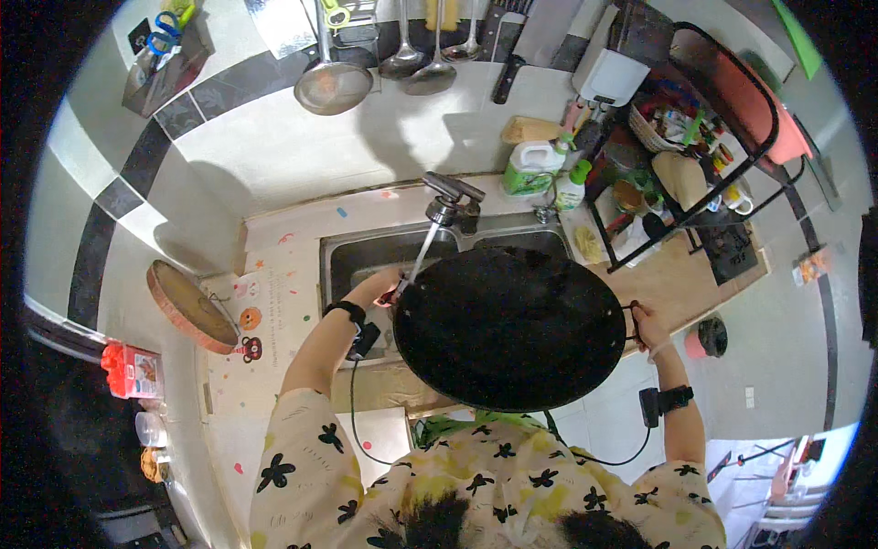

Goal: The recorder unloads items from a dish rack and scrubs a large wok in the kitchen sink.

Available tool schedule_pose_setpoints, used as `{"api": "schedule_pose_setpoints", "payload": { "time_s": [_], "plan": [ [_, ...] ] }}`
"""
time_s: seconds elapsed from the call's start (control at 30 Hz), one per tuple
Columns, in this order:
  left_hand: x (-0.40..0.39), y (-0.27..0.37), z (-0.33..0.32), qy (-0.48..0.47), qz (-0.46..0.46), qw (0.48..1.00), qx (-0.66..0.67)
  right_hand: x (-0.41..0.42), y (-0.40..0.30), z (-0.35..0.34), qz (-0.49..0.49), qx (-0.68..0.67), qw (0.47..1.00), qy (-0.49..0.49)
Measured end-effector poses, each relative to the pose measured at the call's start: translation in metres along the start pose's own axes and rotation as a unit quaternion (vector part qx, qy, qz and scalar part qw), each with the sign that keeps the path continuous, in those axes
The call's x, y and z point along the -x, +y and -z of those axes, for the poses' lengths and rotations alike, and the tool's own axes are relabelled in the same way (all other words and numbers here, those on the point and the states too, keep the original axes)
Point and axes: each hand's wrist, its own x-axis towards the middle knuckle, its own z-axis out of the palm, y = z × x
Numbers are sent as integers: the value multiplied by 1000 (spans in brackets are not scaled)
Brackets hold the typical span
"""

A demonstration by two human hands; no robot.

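Observation:
A large black wok [511,329] is held over the double-basin steel sink [329,274], covering most of the right basin. My right hand [648,329] grips the loop handle [630,322] on the wok's right side. At the opposite rim my left hand [389,288] is closed around the other side, where dark red shows between the fingers; the wok partly hides this grip. Water [424,252] streams from the faucet [446,199] down past the wok's left edge, beside my left hand.
Behind the sink stand a green-labelled jug [535,165] and a spray bottle [571,187]. A black rack [686,219] with bowls and a basket is on the right. A round wooden board [192,305] leans at left. Ladles [405,62] and a cleaver [542,31] hang above.

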Motion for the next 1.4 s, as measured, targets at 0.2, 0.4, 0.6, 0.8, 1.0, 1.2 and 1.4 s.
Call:
{"api": "schedule_pose_setpoints", "payload": {
  "time_s": [0.2,0.4,0.6,0.8,1.0,1.2,1.4],
  "plan": [
    [-49,2,-29,13,-90,983,-160,22,1,21,38,-7,999,21],
    [-21,11,-41,15,-106,991,-79,17,9,28,37,-8,999,31],
    [37,16,-15,32,-35,986,-159,8,-7,16,44,5,999,-24],
    [100,21,46,104,56,991,-57,-21,-14,-26,-4,54,992,-117],
    [190,66,92,112,-4,991,-71,-111,36,-105,-37,66,960,-270],
    [270,96,93,197,-141,970,0,-130,10,-193,34,86,934,-344],
    [287,51,133,250,-216,944,-21,-174,-21,-290,73,9,958,-277]
  ]
}}
